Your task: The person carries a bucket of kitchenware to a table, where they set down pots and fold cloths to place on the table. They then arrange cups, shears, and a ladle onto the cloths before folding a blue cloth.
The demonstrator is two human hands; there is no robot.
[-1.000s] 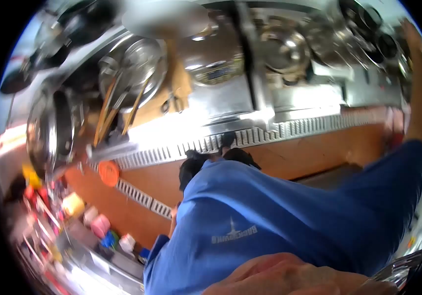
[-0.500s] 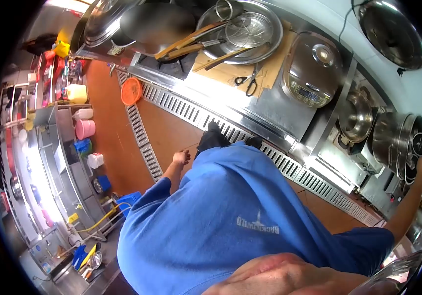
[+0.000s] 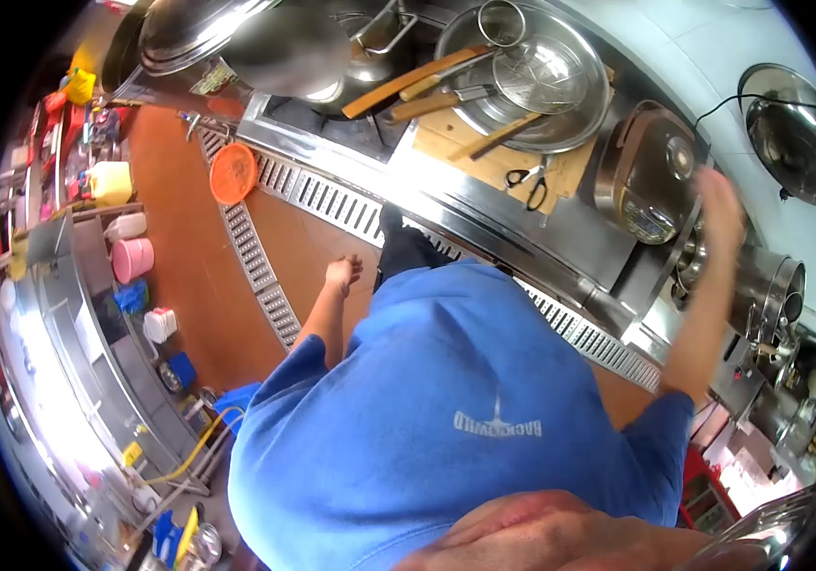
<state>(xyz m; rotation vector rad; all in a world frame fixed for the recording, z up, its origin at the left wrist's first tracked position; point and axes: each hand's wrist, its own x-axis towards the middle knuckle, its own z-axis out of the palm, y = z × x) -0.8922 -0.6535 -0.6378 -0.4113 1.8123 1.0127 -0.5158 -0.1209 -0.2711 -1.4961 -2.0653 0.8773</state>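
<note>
My right hand (image 3: 720, 202) is raised beside the brown rice cooker (image 3: 653, 176), its fingertips close to the lid's right edge. The fingers are smeared by motion, so I cannot tell whether they are closed. Lower down on the left, my left hand (image 3: 343, 272) hangs over the tiled floor with nothing in it, its fingers loosely bent and apart. Left of the cooker, black-handled scissors (image 3: 533, 183) lie on a sheet of cardboard (image 3: 436, 141). A large metal basin (image 3: 598, 95) on the cardboard holds a wire strainer (image 3: 541, 76) and several wooden-handled tools.
Steel pots (image 3: 765, 281) stand right of the cooker, and a round metal lid (image 3: 798, 133) hangs on the wall. A floor drain grate (image 3: 332, 202) runs along the counter's foot. An orange basin (image 3: 234, 174) sits at the grate's corner. Shelving (image 3: 94, 295) lines the left.
My right hand has left the steel pot at the far right and come up and leftward to the rice cooker. My left hand has risen slightly. The view has shifted.
</note>
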